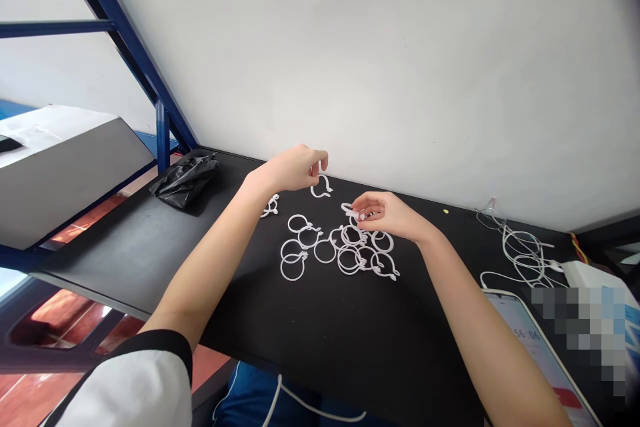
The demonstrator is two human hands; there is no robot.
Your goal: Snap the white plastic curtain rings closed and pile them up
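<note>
My left hand is over the far part of the black table, its fingers curled round the upper edge of a white curtain ring. My right hand pinches another white curtain ring between thumb and fingertips, just above a loose pile. That pile of white curtain rings lies overlapping on the table, each ring with a small clasp at its edge. A few more rings sit to the left, partly hidden behind my left forearm.
The black table meets a white wall. A crumpled black plastic bag lies at the far left, near a blue metal frame. On the right are white cables, a phone and a white box.
</note>
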